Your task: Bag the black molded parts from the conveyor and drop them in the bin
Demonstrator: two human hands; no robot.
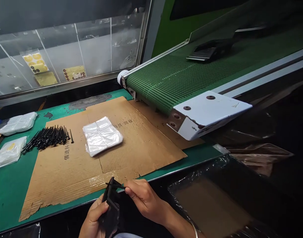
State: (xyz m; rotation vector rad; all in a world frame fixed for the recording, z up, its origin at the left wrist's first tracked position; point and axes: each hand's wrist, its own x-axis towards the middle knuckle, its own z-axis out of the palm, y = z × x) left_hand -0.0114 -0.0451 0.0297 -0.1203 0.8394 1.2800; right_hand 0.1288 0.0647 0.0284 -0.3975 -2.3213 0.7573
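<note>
My left hand (95, 216) is closed around a black molded plastic part (111, 208) at the table's front edge. The thumb presses on its side. In my right hand (148, 201), thumb and forefinger pinch the end of a thin black plastic pin (118, 185), which reaches across to the upper end of the part. Whether the pin passes through the part cannot be made out. A pile of similar black pins (51, 137) lies at the left of the cardboard sheet (141, 155). Near its middle rests a tied bundle of clear plastic bags (102, 136).
A green conveyor belt (161, 84) slopes down from the upper right, carrying black plastic parts (208, 50). Its white end bracket (211, 112) juts over the table. More bag bundles (20, 123) lie at the far left. A plastic-lined box (211, 205) stands at lower right.
</note>
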